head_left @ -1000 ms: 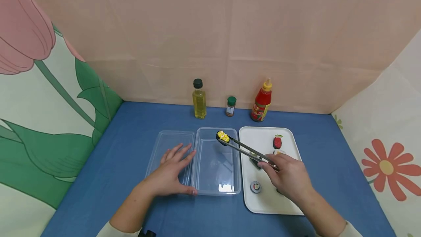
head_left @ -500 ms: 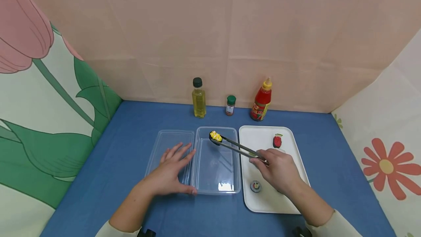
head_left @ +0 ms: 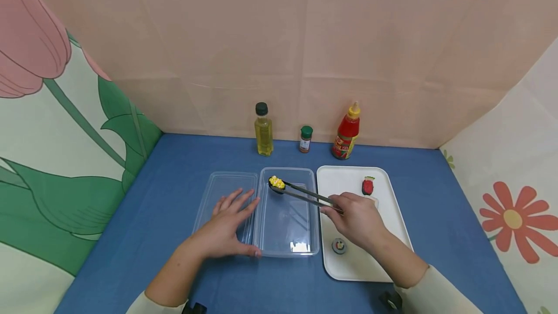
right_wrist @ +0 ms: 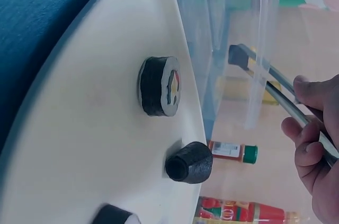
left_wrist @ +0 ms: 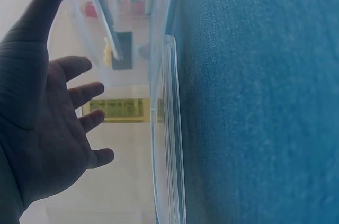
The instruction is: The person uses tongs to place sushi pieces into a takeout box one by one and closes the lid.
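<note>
My right hand (head_left: 355, 217) grips dark metal tongs (head_left: 307, 198) over the white tray's left side. Their tips pinch a gunkan sushi (head_left: 276, 183), dark-wrapped with a yellow, corn-like topping, over the far left part of a clear plastic container (head_left: 285, 231). In the right wrist view the sushi (right_wrist: 239, 57) appears behind the container's transparent wall. My left hand (head_left: 226, 229) has its fingers spread above a clear lid (head_left: 211, 190), with thumb and fingertips right at the container's left rim. The left wrist view shows its fingers apart, holding nothing.
The white tray (head_left: 353, 268) bears a sushi roll (right_wrist: 160, 86), a black seaweed-wrapped piece (right_wrist: 189, 162) and a red-topped piece (head_left: 367, 187). Behind stand an oil bottle (head_left: 263, 134), a green-capped jar (head_left: 305, 139) and a red sauce bottle (head_left: 346, 134).
My right hand has moved left with the tongs, carrying the gunkan sushi from the container's right half to its far left corner. My left hand has stayed in place.
</note>
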`<state>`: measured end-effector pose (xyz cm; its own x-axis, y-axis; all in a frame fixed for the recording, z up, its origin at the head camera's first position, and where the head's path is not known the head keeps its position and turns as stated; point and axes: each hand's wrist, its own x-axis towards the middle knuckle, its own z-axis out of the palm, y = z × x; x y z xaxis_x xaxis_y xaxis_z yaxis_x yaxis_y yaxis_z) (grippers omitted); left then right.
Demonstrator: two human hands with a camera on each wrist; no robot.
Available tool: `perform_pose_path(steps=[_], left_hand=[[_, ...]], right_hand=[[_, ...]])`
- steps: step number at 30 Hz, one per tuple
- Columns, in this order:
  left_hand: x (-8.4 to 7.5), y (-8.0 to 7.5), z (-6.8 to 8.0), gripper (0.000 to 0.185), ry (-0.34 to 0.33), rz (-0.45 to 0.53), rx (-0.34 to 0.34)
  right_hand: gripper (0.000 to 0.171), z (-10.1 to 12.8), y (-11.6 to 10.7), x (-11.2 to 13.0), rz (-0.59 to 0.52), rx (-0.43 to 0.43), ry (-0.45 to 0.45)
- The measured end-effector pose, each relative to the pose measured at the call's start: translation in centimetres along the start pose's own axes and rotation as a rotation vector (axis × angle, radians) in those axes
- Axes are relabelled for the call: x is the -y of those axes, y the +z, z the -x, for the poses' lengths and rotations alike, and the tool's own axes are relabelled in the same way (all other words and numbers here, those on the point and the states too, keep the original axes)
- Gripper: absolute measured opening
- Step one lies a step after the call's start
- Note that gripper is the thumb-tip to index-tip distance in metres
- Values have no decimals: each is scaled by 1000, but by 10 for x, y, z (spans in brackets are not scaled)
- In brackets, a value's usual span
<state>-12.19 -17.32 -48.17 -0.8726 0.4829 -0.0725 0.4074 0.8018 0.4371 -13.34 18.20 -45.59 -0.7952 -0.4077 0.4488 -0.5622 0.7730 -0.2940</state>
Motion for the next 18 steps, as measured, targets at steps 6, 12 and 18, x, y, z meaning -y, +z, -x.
perform_pose_path(steps=[6,12,18], left_hand=[[0,0,-2,125,-6,-4,4],[1,1,-2,124,0,0,-1],[1,0,-1,124,8,5,-3]], right_hand=[[30,-6,3,4,11,55,23],[30,-11,8,6,24,104,50],[28,-15,10,8,45,130,39]])
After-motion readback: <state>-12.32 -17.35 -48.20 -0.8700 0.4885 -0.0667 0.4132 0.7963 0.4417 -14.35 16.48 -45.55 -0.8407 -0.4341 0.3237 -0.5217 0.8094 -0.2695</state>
